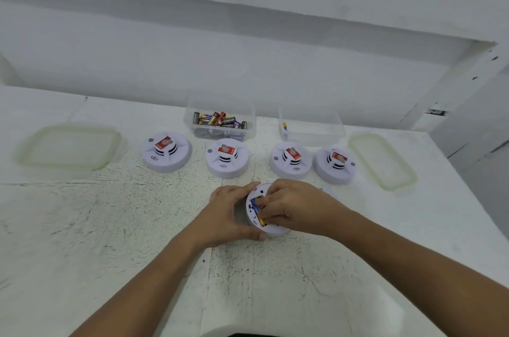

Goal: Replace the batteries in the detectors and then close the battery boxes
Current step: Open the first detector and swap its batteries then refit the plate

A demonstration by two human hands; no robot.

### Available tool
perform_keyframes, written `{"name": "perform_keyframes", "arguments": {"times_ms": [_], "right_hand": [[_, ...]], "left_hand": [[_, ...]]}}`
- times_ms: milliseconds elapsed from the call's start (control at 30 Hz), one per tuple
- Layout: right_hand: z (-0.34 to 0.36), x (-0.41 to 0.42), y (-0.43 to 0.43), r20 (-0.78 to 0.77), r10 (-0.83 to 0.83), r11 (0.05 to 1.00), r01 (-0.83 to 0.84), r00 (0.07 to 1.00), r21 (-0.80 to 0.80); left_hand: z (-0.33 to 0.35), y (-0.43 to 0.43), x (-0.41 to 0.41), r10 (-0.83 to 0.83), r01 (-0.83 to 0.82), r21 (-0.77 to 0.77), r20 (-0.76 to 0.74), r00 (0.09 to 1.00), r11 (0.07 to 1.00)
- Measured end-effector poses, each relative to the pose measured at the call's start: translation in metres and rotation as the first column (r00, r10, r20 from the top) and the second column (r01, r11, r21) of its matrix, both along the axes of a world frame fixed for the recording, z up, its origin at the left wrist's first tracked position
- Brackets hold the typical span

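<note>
Here the worktop (110,226) is white, its paint scuffed and crackled with dark flecks. Near its middle lies a round, smooth white plastic detector (271,230), flat underside up and battery box open. The left hand (231,215) wraps its left rim, a half-closed grip with the thumb along the near edge. The right hand (292,207) lies over it, its grip narrow, curled fingertips pinching a blue-and-gold battery (257,211) in the box. The battery's long axis runs from far to near, slanting slightly right, gold end toward the person. Behind stands a row of four detectors (227,168), domes up with red labels. Beyond them sit a clear tub of batteries (220,135) and a second clear tub (311,133). Two green-rimmed lids (68,148) lie at the row's ends.
</note>
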State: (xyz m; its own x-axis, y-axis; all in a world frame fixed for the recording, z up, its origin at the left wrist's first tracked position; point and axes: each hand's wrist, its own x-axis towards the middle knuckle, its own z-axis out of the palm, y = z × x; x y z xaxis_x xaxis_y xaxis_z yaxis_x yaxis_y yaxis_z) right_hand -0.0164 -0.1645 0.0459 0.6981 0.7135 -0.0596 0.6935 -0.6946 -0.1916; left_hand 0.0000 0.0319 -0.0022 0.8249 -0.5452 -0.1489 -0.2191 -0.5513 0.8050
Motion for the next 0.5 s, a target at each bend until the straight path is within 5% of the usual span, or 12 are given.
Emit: {"name": "perform_keyframes", "arguments": {"times_ms": [167, 500], "right_hand": [[0.005, -0.002, 0.005, 0.175, 0.182, 0.966, -0.144, 0.968, -0.213], [-0.005, -0.008, -0.005, 0.138, 0.102, 0.995, -0.103, 0.985, 0.0]], "left_hand": [[-0.006, -0.002, -0.001, 0.021, -0.021, 0.004, 0.029, 0.999, 1.0], [-0.013, -0.001, 0.001, 0.059, -0.059, -0.012, 0.044, 0.997, 0.998]]}}
